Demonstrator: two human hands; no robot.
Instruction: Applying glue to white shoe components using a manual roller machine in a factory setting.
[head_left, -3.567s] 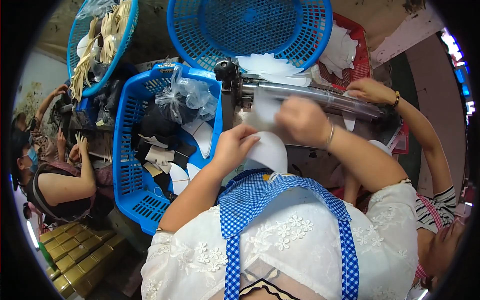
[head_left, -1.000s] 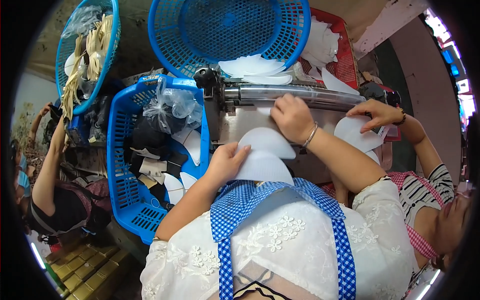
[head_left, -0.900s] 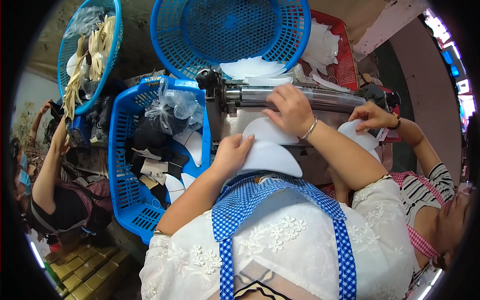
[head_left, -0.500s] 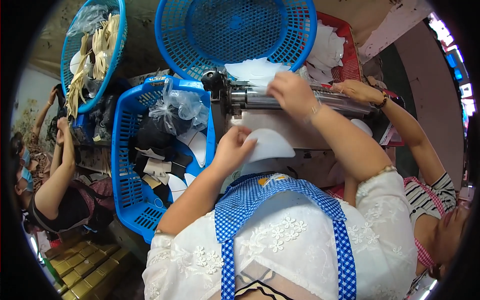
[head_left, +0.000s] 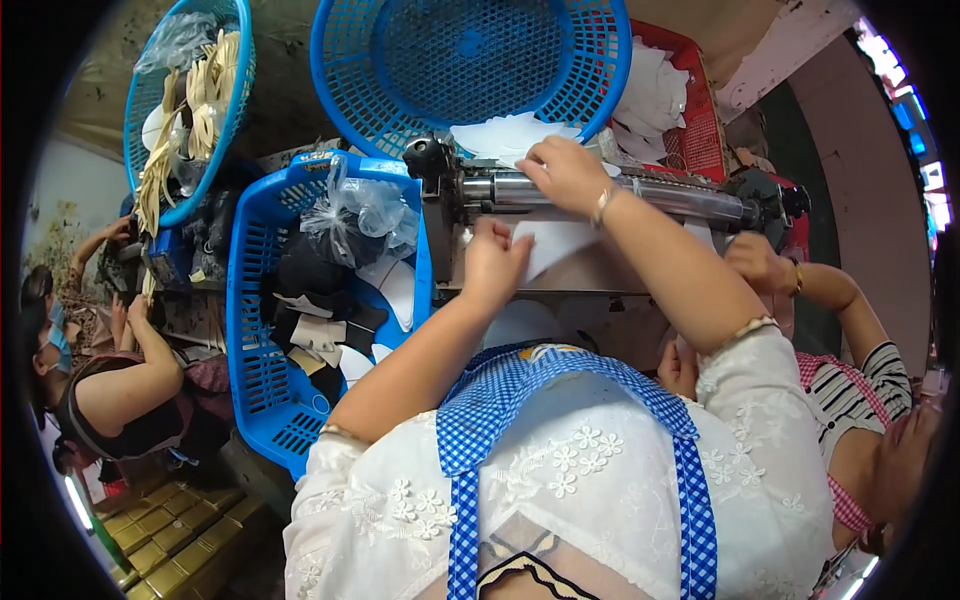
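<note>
My left hand (head_left: 495,268) is closed on the edge of a white curved sheet piece (head_left: 552,243), which lies against the front of a machine with a long steel roller (head_left: 660,203). Above that piece, my right hand (head_left: 572,175) reaches over the roller. Its fingers are bent and somewhat apart, with the tips beside a fanned stack of white pieces (head_left: 500,138) behind the roller. I see nothing held in it, though its palm side is hidden.
A large round blue basket (head_left: 345,95) and a red basket of white pieces (head_left: 712,130) stand behind. To the left, a blue crate (head_left: 250,330) holds scraps and plastic bags. A co-worker's hand (head_left: 760,265) is close on the right; other people work at far left.
My left hand has moved up and forward, bringing the white piece to the machine. My right hand has shifted slightly left. The co-worker's hand has drawn back from the roller.
</note>
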